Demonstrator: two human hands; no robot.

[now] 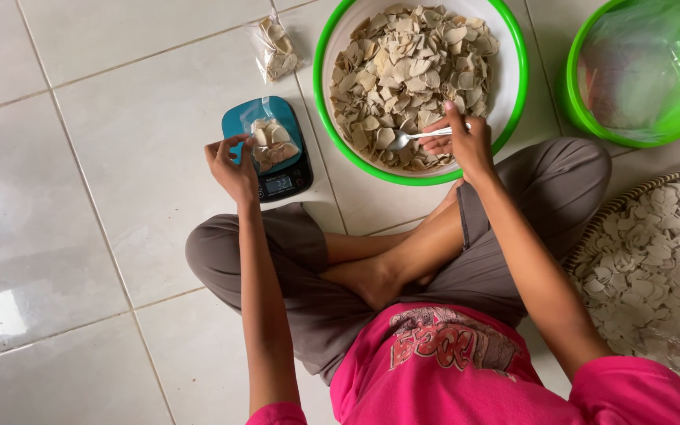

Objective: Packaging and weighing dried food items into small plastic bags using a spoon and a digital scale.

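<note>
I sit cross-legged on a tiled floor. My right hand (pixel 460 142) grips a metal spoon (pixel 404 139) whose bowl rests among pale dried chips in a white basin with a green rim (pixel 513 47). My left hand (pixel 230 164) pinches the edge of a clear plastic bag (pixel 271 144) partly filled with chips. That bag stands on a small teal kitchen scale (pixel 275 149) with a dark display at its near edge.
A filled, closed bag of chips (pixel 275 49) lies on the tiles beyond the scale. A second green basin (pixel 643 71) holding clear plastic sits at the far right. A woven tray (pixel 655 260) of pale chips lies beside my right knee.
</note>
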